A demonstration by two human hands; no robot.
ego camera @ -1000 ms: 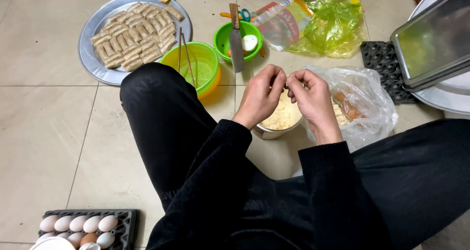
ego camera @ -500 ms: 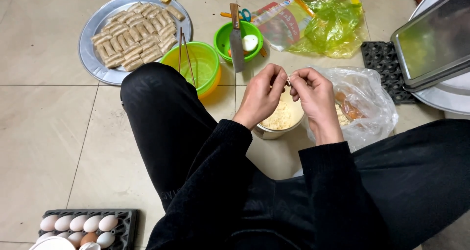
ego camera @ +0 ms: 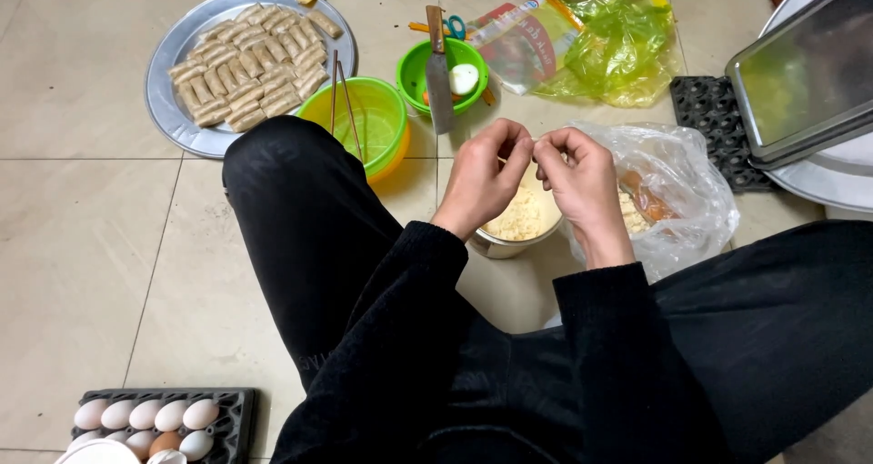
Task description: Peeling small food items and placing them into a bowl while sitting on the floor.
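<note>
At the lower left a dark egg tray holds pale eggs in 2 rows on the tiled floor. Above it a round metal platter carries tan rolled pieces packed side by side. Just right of the platter a green bowl nested in a yellow one has a pair of chopsticks leaning in it. A smaller green bowl beyond has a knife laid across its rim.

The left hand and right hand meet fingertip to fingertip over a metal bowl. The left thumb and forefinger are pinched shut; the right fingers are curled and pinched as well. Whatever small piece sits between the fingertips is too small to make out. Directly under the hands the bowl holds pale, crumbly yellowish shreds, loosely heaped.

Just right of the bowl, touching it, a clear plastic bag lies crumpled, with orange and pale bits inside. Further back lies a yellow-green plastic bag. At the far right a second dark tray lies partly under a rectangular metal tray.
</note>
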